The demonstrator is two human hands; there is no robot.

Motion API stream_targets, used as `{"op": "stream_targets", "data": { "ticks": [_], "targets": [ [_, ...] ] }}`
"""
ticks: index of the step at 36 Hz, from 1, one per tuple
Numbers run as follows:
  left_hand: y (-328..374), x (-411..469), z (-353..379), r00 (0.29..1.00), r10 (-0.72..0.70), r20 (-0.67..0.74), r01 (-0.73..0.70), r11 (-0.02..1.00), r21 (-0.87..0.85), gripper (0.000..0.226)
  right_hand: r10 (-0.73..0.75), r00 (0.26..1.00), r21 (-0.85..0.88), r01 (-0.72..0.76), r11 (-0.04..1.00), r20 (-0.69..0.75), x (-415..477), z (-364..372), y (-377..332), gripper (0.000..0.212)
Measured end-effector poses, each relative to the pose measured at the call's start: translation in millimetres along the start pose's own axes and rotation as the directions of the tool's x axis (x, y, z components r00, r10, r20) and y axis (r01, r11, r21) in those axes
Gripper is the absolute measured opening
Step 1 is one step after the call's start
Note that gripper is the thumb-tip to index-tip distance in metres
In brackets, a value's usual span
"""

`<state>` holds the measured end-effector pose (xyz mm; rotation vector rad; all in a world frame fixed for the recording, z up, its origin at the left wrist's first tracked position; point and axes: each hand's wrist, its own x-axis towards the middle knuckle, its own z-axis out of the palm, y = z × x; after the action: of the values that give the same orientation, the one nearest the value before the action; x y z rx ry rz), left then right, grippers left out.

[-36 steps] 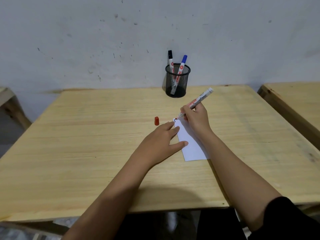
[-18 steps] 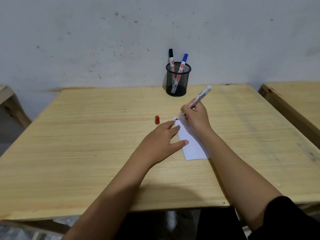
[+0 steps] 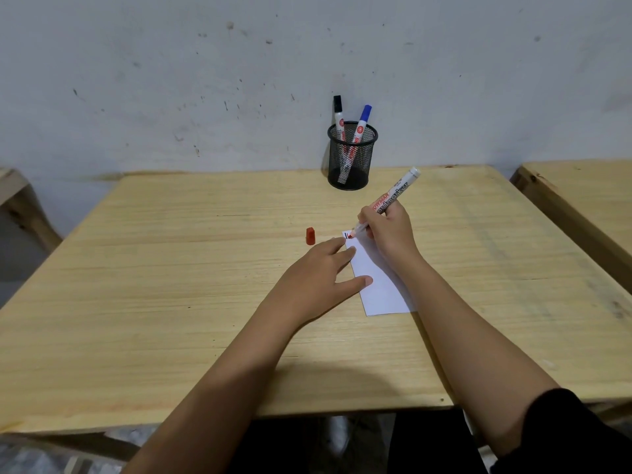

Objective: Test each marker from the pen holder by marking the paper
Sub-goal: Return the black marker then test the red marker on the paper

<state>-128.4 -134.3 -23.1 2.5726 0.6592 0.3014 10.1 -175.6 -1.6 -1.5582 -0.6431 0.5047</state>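
Note:
My right hand (image 3: 388, 232) grips an uncapped red marker (image 3: 393, 196), its tip touching the far left corner of a small white paper (image 3: 379, 285) where short dark and red marks show. My left hand (image 3: 319, 278) lies flat with fingers spread, pressing the paper's left edge onto the wooden table (image 3: 171, 285). The marker's red cap (image 3: 310, 236) stands on the table just left of the paper. At the back, a black mesh pen holder (image 3: 352, 159) holds a black-capped marker (image 3: 338, 112) and a blue-capped marker (image 3: 363, 123).
A grey scuffed wall rises directly behind the table. A second wooden table (image 3: 581, 200) stands to the right, and part of another wooden piece (image 3: 17, 200) shows at the left edge.
The view has shifted slightly. The marker tip stays at the paper's far corner with small motion; my left hand keeps its place on the paper.

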Motion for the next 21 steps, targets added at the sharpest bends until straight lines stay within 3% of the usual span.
{"op": "stream_targets", "data": {
  "ticks": [7, 12, 15, 17, 21],
  "targets": [
    [5.5, -0.2, -6.8, 0.999, -0.026, 0.02, 0.026, 1.0, 0.006, 0.061, 0.137, 0.99, 0.431, -0.114, 0.895, -0.022, 8.9, -11.3, 2.1, 0.007],
    [7.6, 3.9, -11.7, 1.0, -0.011, 0.0, 0.011, 1.0, -0.013, 0.049, 0.014, 1.0, 0.421, -0.006, 0.907, -0.016, 11.5, -18.7, -7.6, 0.003],
    [8.3, 6.6, -17.4, 0.982, -0.048, -0.184, 0.028, 0.993, -0.113, 0.053, -0.033, 0.999, 0.472, 0.026, 0.881, 0.006, 11.6, -23.4, -16.8, 0.007],
    [4.9, 10.3, -24.5, 0.951, -0.083, -0.296, 0.066, 0.996, -0.066, 0.055, -0.044, 0.999, 0.5, 0.031, 0.866, 0.014, 10.6, -27.5, -22.5, 0.008],
    [-8.2, 18.3, -35.7, 0.94, -0.233, -0.25, 0.232, 0.972, -0.031, 0.047, -0.054, 0.998, 0.522, 0.031, 0.852, 0.029, 7.8, -33.9, -28.8, 0.009]
  ]
}}
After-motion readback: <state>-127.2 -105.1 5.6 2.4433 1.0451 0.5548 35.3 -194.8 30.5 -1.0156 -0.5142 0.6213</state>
